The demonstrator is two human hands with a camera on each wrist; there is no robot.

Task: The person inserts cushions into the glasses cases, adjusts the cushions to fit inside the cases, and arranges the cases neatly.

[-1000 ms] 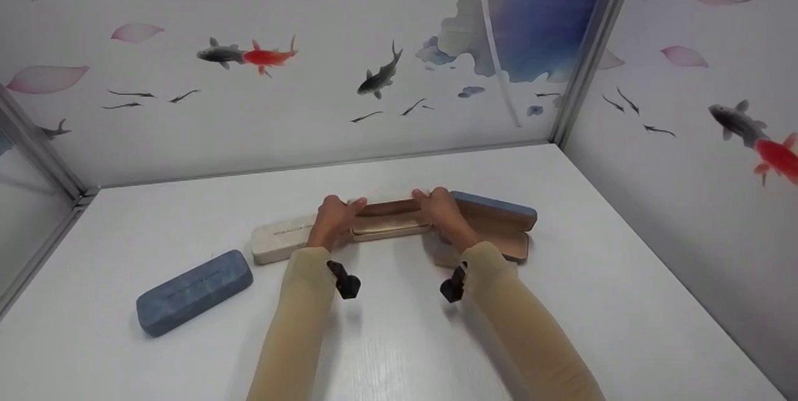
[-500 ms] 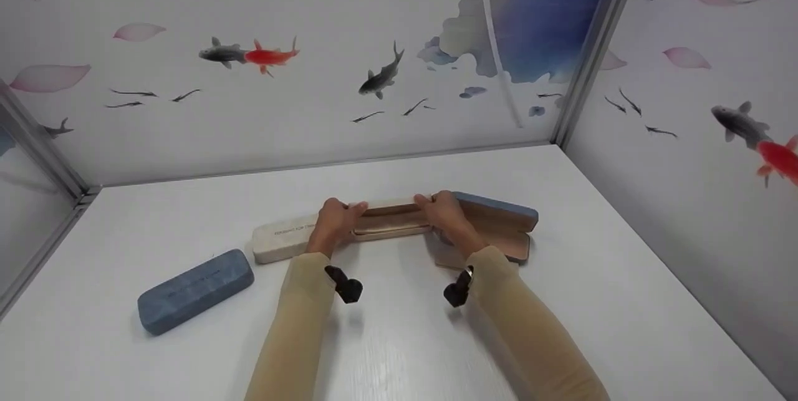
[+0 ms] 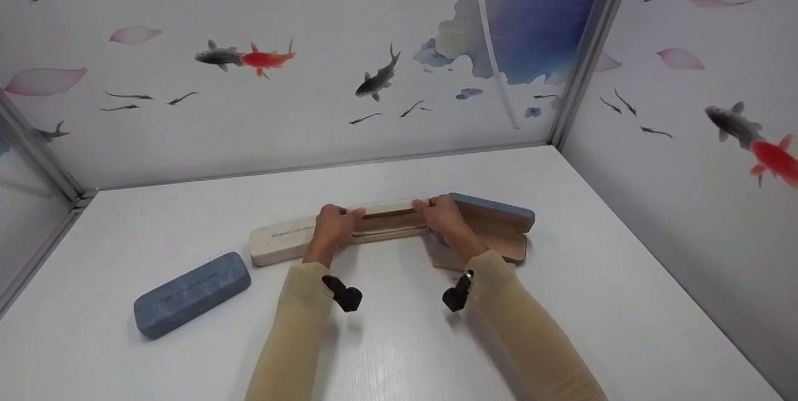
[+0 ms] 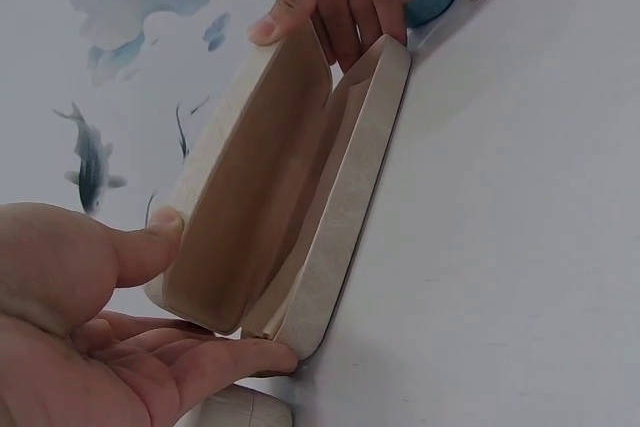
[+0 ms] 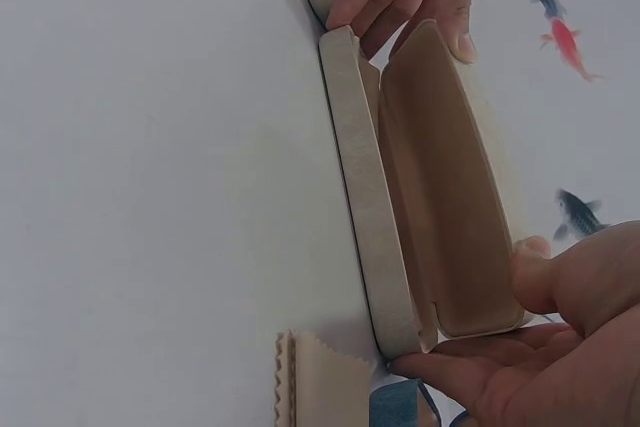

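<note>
Both hands hold a cream glasses case (image 3: 393, 237) with a tan lining, its lid (image 4: 240, 177) partly raised. My left hand (image 3: 332, 231) grips its left end, with the thumb on the lid edge and fingers against the end of the base. At the other end, my right hand (image 3: 447, 221) grips it the same way, thumb on the lid. A fold of tan lining or cloth shows inside in the left wrist view. Beside the right hand lies an open blue glasses case (image 3: 499, 226). A shut cream case (image 3: 283, 242) lies beside the left hand.
A shut blue glasses case (image 3: 193, 295) lies at the left of the white table (image 3: 399, 338). A tan cloth with a zigzag edge (image 5: 335, 382) sticks out near the open blue case. Printed wall panels (image 3: 312, 133) stand behind and at the right.
The lid of the held cream case has tipped slightly down toward me, and both hands have shifted a little nearer. The other cases lie unmoved.
</note>
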